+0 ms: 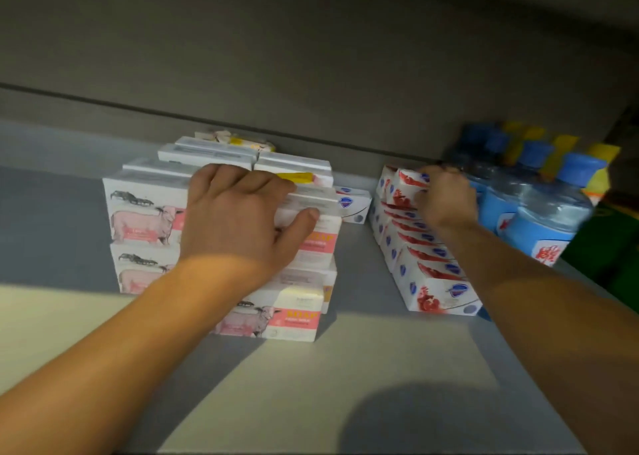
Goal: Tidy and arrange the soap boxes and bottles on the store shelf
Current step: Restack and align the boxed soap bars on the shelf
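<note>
Left hand point(238, 219) grip clasps a sheep-print soap box point(311, 209); right hand point(446, 198) pinches a red-and-white soap box point(406, 186).

1. sheep soap boxes point(145, 209): white cartons with a pink sheep picture, stacked in uneven layers at the shelf's left-centre, some skewed.
2. red-and-white soap boxes point(434, 287): a row running front to back, standing on edge, leaning back.
3. bottles point(549, 212): clear, blue caps and labels, clustered upright at far right.
</note>
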A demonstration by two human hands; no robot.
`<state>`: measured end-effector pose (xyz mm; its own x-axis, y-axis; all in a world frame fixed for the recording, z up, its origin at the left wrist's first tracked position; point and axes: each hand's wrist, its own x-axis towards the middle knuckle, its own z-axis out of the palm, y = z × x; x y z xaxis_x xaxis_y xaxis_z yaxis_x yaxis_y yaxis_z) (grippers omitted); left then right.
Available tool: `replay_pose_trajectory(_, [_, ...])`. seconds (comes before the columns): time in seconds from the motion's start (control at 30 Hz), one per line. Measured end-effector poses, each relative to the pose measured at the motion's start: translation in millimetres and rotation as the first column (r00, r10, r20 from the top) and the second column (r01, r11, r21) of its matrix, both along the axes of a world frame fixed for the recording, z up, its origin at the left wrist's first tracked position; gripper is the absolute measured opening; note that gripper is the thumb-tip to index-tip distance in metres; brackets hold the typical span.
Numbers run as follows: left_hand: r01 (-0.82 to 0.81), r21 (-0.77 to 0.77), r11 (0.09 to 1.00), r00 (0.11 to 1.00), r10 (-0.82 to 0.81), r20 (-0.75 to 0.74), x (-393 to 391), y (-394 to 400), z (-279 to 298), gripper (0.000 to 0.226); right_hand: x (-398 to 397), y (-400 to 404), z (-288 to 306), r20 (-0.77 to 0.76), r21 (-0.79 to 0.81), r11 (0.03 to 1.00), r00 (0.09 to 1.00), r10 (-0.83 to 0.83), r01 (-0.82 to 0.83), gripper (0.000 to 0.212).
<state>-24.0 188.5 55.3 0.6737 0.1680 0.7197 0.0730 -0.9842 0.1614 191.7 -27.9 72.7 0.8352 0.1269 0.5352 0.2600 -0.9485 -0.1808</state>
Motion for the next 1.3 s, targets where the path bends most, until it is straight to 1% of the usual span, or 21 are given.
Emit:
replay_pose_trajectory(0.07, [0.016,-0.009,1.0,1.0,-0.016,0.018,0.3,0.8,-0.2,0.057,7.9,5.5,-3.1,-0.032,0.006,1.0,0.999,-0.002,0.003,0.04])
replay_pose_trajectory(0.23, [0.029,-0.031,0.999,0.999,-0.028,0.033,0.7,0.2,0.6,0.056,11.5,11.7,-10.2,-0.137,0.033,0.997,0.988,0.072,-0.068,0.051])
replay_pose_trajectory(0.3, [0.034,-0.029,0.999,0.999,-0.033,0.038,0.9,-0.1,0.2,0.056,8.0,10.6,-8.1,-0.164,0.031,0.998,0.984,0.065,-0.061,0.053])
replay_pose_trajectory(0.33, [0.036,-0.028,0.999,0.999,-0.034,0.04,1.0,-0.3,0.2,0.056,4.3,10.6,-7.0,-0.141,0.014,0.999,0.989,0.048,-0.046,0.052])
replay_pose_trajectory(0.4, [0.036,-0.024,0.999,0.999,-0.035,0.041,0.8,-0.3,0.5,0.056,-5.8,14.4,-5.2,0.024,-0.015,0.998,0.998,0.053,-0.053,0.047])
replay_pose_trajectory(0.43, [0.037,-0.019,0.999,0.998,-0.036,0.041,1.0,0.0,0.9,0.057,-11.2,19.3,-4.3,0.104,-0.022,0.992,0.987,0.124,-0.122,0.042])
replay_pose_trajectory(0.47, [0.039,-0.015,0.999,0.999,-0.038,0.039,0.8,0.5,0.6,0.057,-16.0,26.0,-4.2,0.129,-0.044,0.973,0.965,0.23,-0.227,0.038])
replay_pose_trajectory(0.5, [0.042,-0.014,0.999,0.998,-0.042,0.036,0.7,0.6,0.2,0.057,-19.3,34.1,-4.8,0.097,-0.059,0.941,0.936,0.338,-0.334,0.034])
replay_pose_trajectory(0.53, [0.047,-0.016,0.999,0.998,-0.046,0.036,0.6,0.9,0.3,0.056,-20.2,43.1,-5.3,0.032,-0.052,0.91,0.91,0.414,-0.412,0.033])
replay_pose_trajectory(0.57, [0.053,-0.022,0.998,0.998,-0.052,0.037,0.2,1.0,0.4,0.056,-19.4,52.0,-5.6,-0.047,-0.028,0.891,0.891,0.452,-0.453,0.034])
replay_pose_trajectory(0.63, [0.06,-0.039,0.997,0.998,-0.058,0.039,-1.0,0.5,0.3,0.056,-13.0,67.6,-4.8,-0.197,0.004,0.891,0.874,0.445,-0.453,0.04])
replay_pose_trajectory(0.67, [0.064,-0.043,0.997,0.997,-0.062,0.042,-1.2,0.5,-0.1,0.055,-8.2,73.4,-5.1,-0.253,-0.01,0.901,0.873,0.418,-0.434,0.044])
replay_pose_trajectory(0.77, [0.07,-0.039,0.997,0.996,-0.068,0.05,-0.7,1.1,-1.4,0.055,6.3,83.6,-7.3,-0.365,-0.043,0.915,0.859,0.359,-0.4,0.051])
replay_pose_trajectory(0.83, [0.072,-0.037,0.997,0.996,-0.07,0.058,0.2,2.0,-1.8,0.054,13.6,87.3,-10.3,-0.4,-0.054,0.927,0.858,0.321,-0.372,0.052])
replay_pose_trajectory(0.9, [0.073,-0.037,0.997,0.995,-0.071,0.066,1.2,2.1,-2.4,0.053,18.6,91.1,-13.3,-0.37,-0.172,0.926,0.893,0.254,-0.335,0.051])
replay_pose_trajectory(0.97, [0.07,-0.034,0.997,0.995,-0.068,0.068,1.8,2.0,-3.3,0.052,22.2,94.0,-16.4,-0.302,-0.293,0.912,0.933,0.199,-0.289,0.05])
replay_pose_trajectory(1.07, [0.062,-0.025,0.998,0.996,-0.06,0.063,1.7,2.2,-3.5,0.053,24.1,93.2,-21.0,-0.231,-0.353,0.902,0.958,0.172,-0.247,0.051])
replay_pose_trajectory(1.17, [0.061,-0.026,0.998,0.996,-0.059,0.069,1.0,2.5,-4.0,0.053,18.9,89.5,-22.1,-0.106,-0.445,0.875,0.982,0.158,-0.189,0.045])
replay_pose_trajectory(1.23, [0.06,-0.026,0.998,0.996,-0.058,0.071,1.7,2.7,-4.0,0.054,9.4,84.6,-14.4,-0.031,-0.431,0.893,0.991,0.126,-0.127,0.044])
replay_pose_trajectory(1.3, [0.057,-0.02,0.998,0.996,-0.056,0.071,2.4,3.0,-4.0,0.054,-5.9,77.1,-0.2,0.017,-0.368,0.925,0.994,0.108,-0.094,0.044])
